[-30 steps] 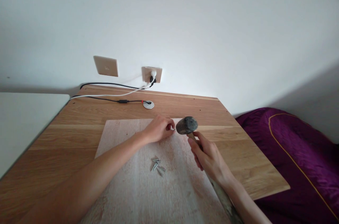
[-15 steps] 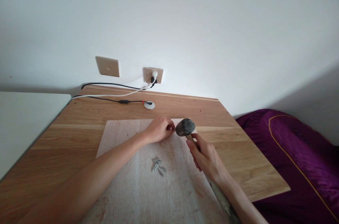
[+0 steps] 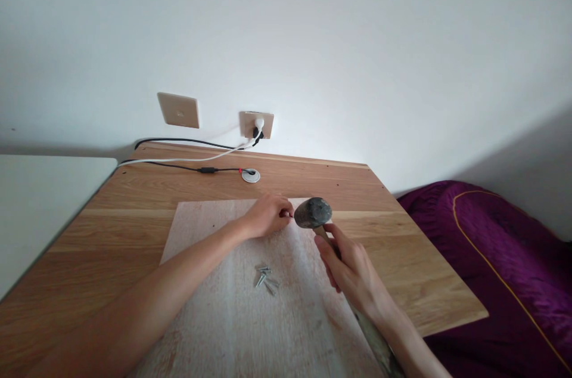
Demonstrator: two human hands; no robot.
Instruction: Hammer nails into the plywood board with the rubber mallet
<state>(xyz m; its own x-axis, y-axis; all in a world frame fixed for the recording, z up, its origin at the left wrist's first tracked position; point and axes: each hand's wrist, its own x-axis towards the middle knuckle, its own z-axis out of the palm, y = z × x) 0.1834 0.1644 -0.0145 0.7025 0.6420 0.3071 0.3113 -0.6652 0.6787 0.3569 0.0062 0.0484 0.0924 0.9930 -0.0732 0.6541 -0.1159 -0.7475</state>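
Note:
My left hand rests on a pale wooden board and pinches a small nail upright at its fingertips. My right hand is wrapped round the wooden handle of a hammer. The hammer's dark metal head hovers right beside the nail and my left fingertips. Several loose nails lie in a small heap on the board between my two forearms.
The board lies on a wooden desk against a white wall. Black and white cables run along the desk's back edge to a wall socket. A purple bedcover lies to the right. A white surface adjoins the desk's left side.
The hammer head dipped slightly toward the nail and sits at about the same spot now. My left hand has stayed pinched on the nail.

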